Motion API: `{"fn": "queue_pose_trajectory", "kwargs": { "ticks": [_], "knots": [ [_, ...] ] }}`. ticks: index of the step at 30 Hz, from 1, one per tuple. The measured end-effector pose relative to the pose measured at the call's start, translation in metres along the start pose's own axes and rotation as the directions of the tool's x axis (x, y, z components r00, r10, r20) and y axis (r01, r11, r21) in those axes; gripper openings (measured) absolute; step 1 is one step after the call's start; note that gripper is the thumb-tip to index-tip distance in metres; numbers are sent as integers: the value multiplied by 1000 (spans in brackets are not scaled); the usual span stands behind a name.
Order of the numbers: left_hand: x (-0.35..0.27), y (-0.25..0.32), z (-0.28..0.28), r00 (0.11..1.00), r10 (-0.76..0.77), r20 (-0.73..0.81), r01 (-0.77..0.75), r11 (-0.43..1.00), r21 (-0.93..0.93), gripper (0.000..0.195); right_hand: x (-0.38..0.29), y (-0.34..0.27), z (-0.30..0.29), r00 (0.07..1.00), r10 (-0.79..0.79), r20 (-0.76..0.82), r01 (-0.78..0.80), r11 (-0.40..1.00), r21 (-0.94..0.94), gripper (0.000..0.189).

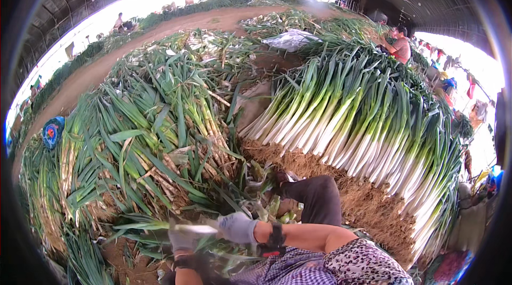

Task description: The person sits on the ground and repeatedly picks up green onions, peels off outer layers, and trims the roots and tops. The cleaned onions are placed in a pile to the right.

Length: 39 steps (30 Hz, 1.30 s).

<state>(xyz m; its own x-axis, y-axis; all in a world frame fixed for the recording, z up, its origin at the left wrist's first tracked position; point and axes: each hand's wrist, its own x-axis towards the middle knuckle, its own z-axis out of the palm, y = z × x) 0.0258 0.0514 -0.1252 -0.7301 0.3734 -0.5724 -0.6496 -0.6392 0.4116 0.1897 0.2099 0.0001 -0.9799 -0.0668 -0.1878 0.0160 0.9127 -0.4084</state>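
Note:
My left hand (182, 238), in a grey glove, is closed around a green onion (196, 229). Its white shaft points right, and its green leaves (138, 226) trail out to the left. Close to the white end is my right hand (237, 227), gloved too. Motion blurs its fingertips, so whether they grip the shaft cannot be made out. Beyond my hands lies a loose heap of untrimmed green onions (160, 153) with brown, dry outer skins. To the right, cleaned green onions (340, 125) lie in a long row, white ends and roots (360, 193) towards me.
Stripped leaves (260, 205) litter the ground around my bent leg (316, 197). A blue roll (53, 132) rests on the heap at far left. A white plastic sheet (291, 40) lies behind the row. Another person (400, 47) sits at the far right, under the arched roof.

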Motion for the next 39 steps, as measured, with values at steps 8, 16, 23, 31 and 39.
{"fn": "queue_pose_trajectory", "kwargs": {
  "ticks": [8, 16, 23, 31, 39],
  "knots": [
    [29, 75, 41, 879, 476, 17, -381, 683, 623, 30, -40, 28, 1, 965, 214, -148, -124, 878, 462, 31],
    [-44, -75, 344, 537, 291, 792, -822, 389, 415, 58, -13, 162, 33, 522, 537, -662, 1, 776, 630, 19],
    [9, -112, 209, 553, -145, 820, -825, 42, 564, 36, 33, 404, 1, 56, 978, -201, 341, 170, 924, 20],
    [32, -35, 36, 986, 29, 165, -167, 55, 984, 38, 39, 543, 97, -28, 993, 119, 80, -116, 990, 29],
    [18, -14, 56, 986, 83, 145, -166, 360, 918, 34, 60, 494, 103, -14, 944, -330, -233, 318, 919, 54]
  ]
}}
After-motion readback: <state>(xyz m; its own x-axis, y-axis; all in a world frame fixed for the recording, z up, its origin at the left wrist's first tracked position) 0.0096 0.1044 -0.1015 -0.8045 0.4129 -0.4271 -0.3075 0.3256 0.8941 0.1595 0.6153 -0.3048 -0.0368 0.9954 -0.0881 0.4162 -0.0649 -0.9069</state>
